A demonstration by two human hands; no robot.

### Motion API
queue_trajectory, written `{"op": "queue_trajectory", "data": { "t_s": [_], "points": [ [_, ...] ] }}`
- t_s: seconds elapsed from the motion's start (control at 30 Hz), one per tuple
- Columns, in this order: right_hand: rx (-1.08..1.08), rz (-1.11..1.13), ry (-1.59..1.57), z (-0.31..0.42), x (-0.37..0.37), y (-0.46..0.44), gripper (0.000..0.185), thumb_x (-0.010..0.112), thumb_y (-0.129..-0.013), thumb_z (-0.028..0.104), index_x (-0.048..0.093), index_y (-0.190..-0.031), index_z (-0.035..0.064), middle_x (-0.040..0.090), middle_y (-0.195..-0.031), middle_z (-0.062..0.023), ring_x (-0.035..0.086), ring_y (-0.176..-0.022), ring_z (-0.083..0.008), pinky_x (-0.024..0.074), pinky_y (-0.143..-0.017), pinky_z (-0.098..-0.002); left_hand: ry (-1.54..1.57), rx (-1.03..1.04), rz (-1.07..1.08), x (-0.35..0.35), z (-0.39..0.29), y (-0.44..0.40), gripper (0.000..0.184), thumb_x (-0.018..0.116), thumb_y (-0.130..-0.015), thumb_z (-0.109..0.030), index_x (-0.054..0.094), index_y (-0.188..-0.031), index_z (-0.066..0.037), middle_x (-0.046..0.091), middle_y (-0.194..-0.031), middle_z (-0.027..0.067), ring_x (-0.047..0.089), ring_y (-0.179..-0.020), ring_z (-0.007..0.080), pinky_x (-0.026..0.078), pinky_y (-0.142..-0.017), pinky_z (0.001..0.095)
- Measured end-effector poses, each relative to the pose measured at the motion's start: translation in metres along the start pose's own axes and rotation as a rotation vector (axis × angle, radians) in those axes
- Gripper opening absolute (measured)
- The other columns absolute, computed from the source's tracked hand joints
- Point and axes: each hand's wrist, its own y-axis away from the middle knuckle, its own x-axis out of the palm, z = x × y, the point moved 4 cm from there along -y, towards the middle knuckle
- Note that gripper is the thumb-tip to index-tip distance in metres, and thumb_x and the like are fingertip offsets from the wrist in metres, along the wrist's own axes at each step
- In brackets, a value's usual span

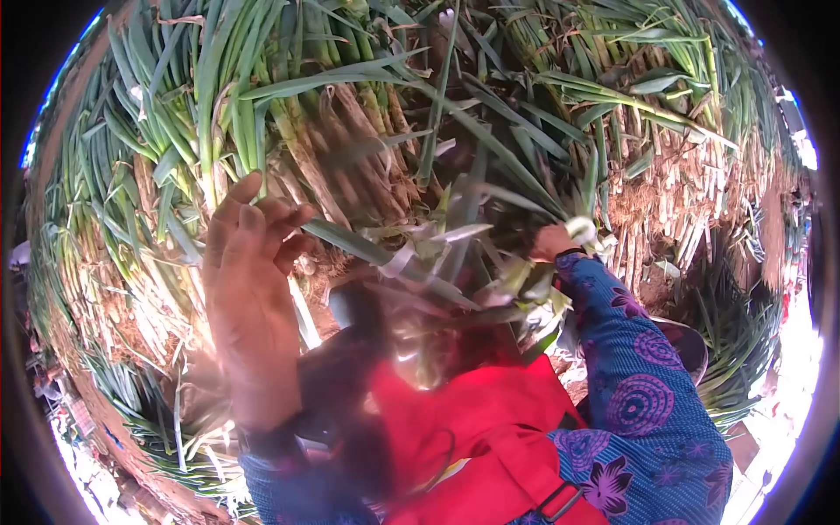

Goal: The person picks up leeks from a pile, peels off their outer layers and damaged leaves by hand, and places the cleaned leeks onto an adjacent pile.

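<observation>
My left hand (pixel 255 289) is raised at the left of the view, its fingers apart and slightly curled, holding nothing. Behind its fingertips stand bundles of green onions (pixel 214 96) with long green leaves. To the right, my right hand (pixel 551 242) is closed among loose leaves and pale peeled layers (pixel 525 289); what it grips, if anything, is partly hidden and blurred. One thick green leaf (pixel 376 254) runs slantwise between the two hands.
More upright onion bundles (pixel 674 175) with pale, rooty stalks stand at the right. Others line the far left. Red cloth (pixel 472 411) covers my lap. A dark blurred shape lies beside my left wrist. Green leaves (pixel 735 341) spread at the lower right.
</observation>
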Motion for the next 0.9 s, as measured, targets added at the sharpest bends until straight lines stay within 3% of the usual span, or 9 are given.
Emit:
{"op": "queue_trajectory", "data": {
  "t_s": [0.03,0.1,0.2,0.23,0.33,0.43,0.57,0.77,0.9],
  "points": [
    [0.177,0.287,-0.065,-0.019,0.002,0.001,0.025,0.066,-0.07,0.038,0.07,-0.073,0.0133,0.065,-0.074,-0.0084,0.064,-0.079,-0.0311,0.0493,-0.071,-0.0433,0.009,-0.001,-0.001,0.001,-0.002,0.001,0.04,0.056,-0.094,-0.023,0.049,-0.127,0.001,0.063,-0.096,0.0067,0.064,-0.094,0.0214,0.048,-0.08,0.032],
    [-0.111,0.471,-0.465,-0.015,-0.031,-0.007,0.019,0.068,-0.068,0.03,0.065,-0.069,0.0109,0.064,-0.073,-0.0083,0.064,-0.077,-0.0318,0.0504,-0.068,-0.0444,0.026,-0.001,-0.001,0.003,-0.004,0.005,0.038,0.055,-0.095,-0.02,0.05,-0.126,0.001,0.063,-0.095,0.0064,0.064,-0.093,0.0207,0.048,-0.08,0.0311],
    [-0.712,-0.076,0.118,0.04,-0.056,-0.049,0.016,0.068,-0.064,0.018,0.056,-0.066,0.0077,0.062,-0.071,-0.0081,0.063,-0.073,-0.0318,0.0507,-0.061,-0.043,0.013,0.006,-0.06,0.001,-0.002,0.007,0.035,0.053,-0.095,-0.017,0.052,-0.125,0.002,0.062,-0.094,0.0062,0.064,-0.09,0.021,0.049,-0.079,0.031],
    [-0.755,-0.087,0.035,0.07,-0.071,-0.075,0.017,0.068,-0.067,0.019,0.056,-0.065,0.0072,0.059,-0.066,-0.0095,0.062,-0.07,-0.0301,0.0499,-0.059,-0.0422,0.001,-0.001,-0.079,0.001,-0.001,0.007,0.035,0.053,-0.095,-0.017,0.052,-0.124,0.002,0.062,-0.094,0.0063,0.064,-0.089,0.0212,0.05,-0.079,0.0314],
    [-0.119,0.038,-1.335,0.127,-0.114,-0.112,0.019,0.057,-0.079,0.013,0.067,-0.09,0.0017,0.067,-0.08,-0.0107,0.065,-0.074,-0.0227,0.0507,-0.064,-0.0289,-0.001,-0.018,-0.136,0.002,0.0,0.007,0.033,0.051,-0.095,-0.013,0.053,-0.123,0.003,0.06,-0.09,0.0065,0.063,-0.086,0.0209,0.051,-0.077,0.0312],
    [0.065,-0.17,-1.315,0.15,-0.085,-0.158,0.028,0.056,-0.083,0.019,0.068,-0.102,0.0019,0.069,-0.088,-0.0108,0.066,-0.079,-0.0187,0.051,-0.068,-0.0273,-0.045,-0.039,-0.175,-0.001,0.001,0.007,0.031,0.051,-0.094,-0.01,0.053,-0.121,0.004,0.059,-0.087,0.0065,0.063,-0.084,0.0198,0.052,-0.076,0.0308],
    [0.476,-0.414,-1.006,0.147,-0.068,-0.17,0.028,0.058,-0.083,0.025,0.069,-0.103,0.0078,0.069,-0.094,-0.0152,0.066,-0.087,-0.0323,0.0507,-0.078,-0.0365,-0.037,-0.04,-0.192,-0.002,0.0,0.006,0.03,0.052,-0.093,-0.011,0.053,-0.119,0.004,0.059,-0.086,0.0064,0.063,-0.083,0.0192,0.052,-0.076,0.0307],
    [0.262,-0.595,-1.104,0.186,-0.128,-0.18,0.031,0.059,-0.085,0.029,0.065,-0.108,0.0103,0.068,-0.091,-0.0172,0.065,-0.087,-0.0346,0.0494,-0.077,-0.0384,-0.064,-0.07,-0.157,-0.008,0.003,0.001,0.035,0.058,-0.094,-0.019,0.053,-0.121,0.001,0.061,-0.089,0.005,0.064,-0.086,0.0174,0.053,-0.077,0.0283],
    [0.035,-0.034,-1.595,0.207,-0.148,-0.197,0.038,0.062,-0.086,0.039,0.062,-0.103,0.005,0.068,-0.092,-0.0117,0.064,-0.09,-0.0249,0.048,-0.079,-0.0381,0.031,-0.07,-0.164,-0.002,0.007,-0.001,0.03,0.059,-0.093,-0.017,0.057,-0.118,0.0,0.063,-0.089,0.006,0.064,-0.086,0.0171,0.054,-0.074,0.0299]
  ]
}}
